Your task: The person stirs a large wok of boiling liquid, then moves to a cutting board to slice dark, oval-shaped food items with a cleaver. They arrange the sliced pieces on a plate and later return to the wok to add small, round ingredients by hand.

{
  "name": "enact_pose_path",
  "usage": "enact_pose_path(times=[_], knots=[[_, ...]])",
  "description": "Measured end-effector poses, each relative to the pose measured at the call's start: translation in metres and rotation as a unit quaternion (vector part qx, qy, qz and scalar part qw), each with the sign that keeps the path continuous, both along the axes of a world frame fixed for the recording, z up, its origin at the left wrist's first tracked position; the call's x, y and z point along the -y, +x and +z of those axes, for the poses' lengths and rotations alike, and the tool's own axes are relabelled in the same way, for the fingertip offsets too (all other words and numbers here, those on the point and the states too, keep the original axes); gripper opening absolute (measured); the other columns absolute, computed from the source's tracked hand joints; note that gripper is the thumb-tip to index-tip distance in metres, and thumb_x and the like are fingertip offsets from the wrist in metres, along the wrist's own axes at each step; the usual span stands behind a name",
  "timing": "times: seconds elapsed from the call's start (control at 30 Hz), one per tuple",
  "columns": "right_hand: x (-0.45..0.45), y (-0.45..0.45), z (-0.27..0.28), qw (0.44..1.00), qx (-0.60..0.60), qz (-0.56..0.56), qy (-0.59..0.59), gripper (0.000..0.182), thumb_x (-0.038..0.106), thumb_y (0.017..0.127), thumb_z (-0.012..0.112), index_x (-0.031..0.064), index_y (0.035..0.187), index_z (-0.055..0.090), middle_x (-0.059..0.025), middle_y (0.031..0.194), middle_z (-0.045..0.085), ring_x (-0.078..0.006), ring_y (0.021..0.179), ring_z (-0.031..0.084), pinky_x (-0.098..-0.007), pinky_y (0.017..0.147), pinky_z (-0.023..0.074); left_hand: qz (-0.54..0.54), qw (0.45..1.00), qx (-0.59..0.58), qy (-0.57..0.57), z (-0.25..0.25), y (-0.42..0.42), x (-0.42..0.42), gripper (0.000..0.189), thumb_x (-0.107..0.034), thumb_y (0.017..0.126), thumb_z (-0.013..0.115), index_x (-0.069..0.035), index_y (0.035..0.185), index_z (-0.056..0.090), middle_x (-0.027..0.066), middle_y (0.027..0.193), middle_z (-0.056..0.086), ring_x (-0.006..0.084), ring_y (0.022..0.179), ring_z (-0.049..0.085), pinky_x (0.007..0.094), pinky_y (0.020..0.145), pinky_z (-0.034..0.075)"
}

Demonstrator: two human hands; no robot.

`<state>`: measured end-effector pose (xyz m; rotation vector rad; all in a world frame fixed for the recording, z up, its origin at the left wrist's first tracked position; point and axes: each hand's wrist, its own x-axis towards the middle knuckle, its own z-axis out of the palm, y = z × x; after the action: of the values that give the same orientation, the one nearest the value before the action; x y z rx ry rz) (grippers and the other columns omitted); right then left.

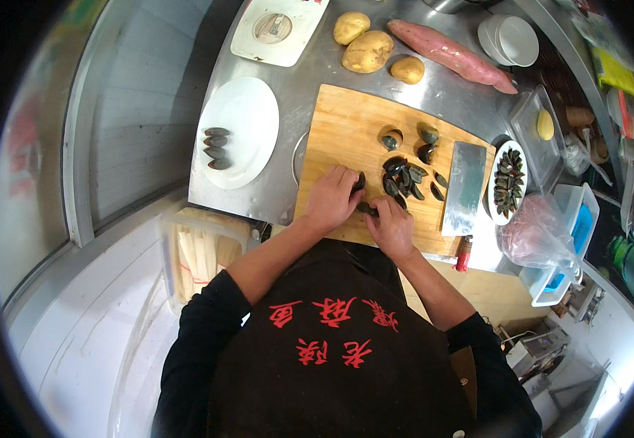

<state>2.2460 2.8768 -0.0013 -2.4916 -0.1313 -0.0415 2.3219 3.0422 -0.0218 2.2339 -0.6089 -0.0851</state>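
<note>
My left hand [332,198] is over the left part of a wooden cutting board [339,115], its fingers closed on a dark wedge of preserved egg [358,182]. Close beside it, my right hand [391,223] pinches another dark wedge [367,208] between thumb and finger. Several cut wedges [404,178] lie in a loose heap beyond my right hand. Further up the board are a few larger dark egg pieces [427,133]. A cleaver [463,186] lies flat at the board's right side, its red handle over the near edge. A white oval plate [246,131] at the left holds several wedges in a column.
A small oval plate [492,189] filled with wedges stands right of the board. Beyond the board lie potatoes [368,51] and a long pink-skinned sweet potato [451,52]. White bowls [518,41], a white scale [295,46] and a plastic bag [536,232] are around the steel counter [229,200].
</note>
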Motion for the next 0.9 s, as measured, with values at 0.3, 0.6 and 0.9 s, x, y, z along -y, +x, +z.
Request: enact_pose_path(times=[0.3, 0.6, 0.9], knots=[[0.011, -0.01, 0.005, 0.999, -0.021, 0.039, -0.009, 0.027, 0.007, 0.067, 0.076, 0.0085, 0.09, 0.06, -0.0085, 0.091, 0.055, -0.0277, 0.085, 0.063, -0.0384, 0.064, 0.0533, -0.005, 0.996, 0.08, 0.042, -0.001, -0.013, 0.013, 0.02, -0.008, 0.07, 0.073, -0.01, 0.086, 0.061, 0.0069, 0.089, 0.058, 0.0306, 0.082, 0.057, 0.042, 0.066, 0.048], [0.019, -0.019, -0.009, 0.993, -0.017, 0.108, 0.034, 0.023, 0.009, 0.072, 0.071, 0.0082, 0.09, 0.057, -0.0097, 0.092, 0.056, -0.0301, 0.085, 0.063, -0.039, 0.067, 0.0527, -0.039, 0.991, 0.124, 0.037, 0.0, -0.02, 0.014, 0.021, -0.006, 0.065, 0.07, -0.008, 0.082, 0.058, 0.0052, 0.087, 0.059, 0.0269, 0.082, 0.057, 0.0397, 0.067, 0.047], [0.024, -0.01, 0.032, 0.996, -0.026, 0.052, 0.071, 0.023, 0.005, 0.073, 0.073, 0.0073, 0.088, 0.056, -0.0076, 0.089, 0.059, -0.0277, 0.072, 0.061, -0.0373, 0.06, 0.0491, 0.03, 0.986, 0.161, 0.01, 0.045, 0.047, -0.066, 0.018, -0.004, 0.068, 0.07, -0.009, 0.079, 0.057, 0.0061, 0.079, 0.06, 0.0297, 0.078, 0.059, 0.0383, 0.069, 0.05]])
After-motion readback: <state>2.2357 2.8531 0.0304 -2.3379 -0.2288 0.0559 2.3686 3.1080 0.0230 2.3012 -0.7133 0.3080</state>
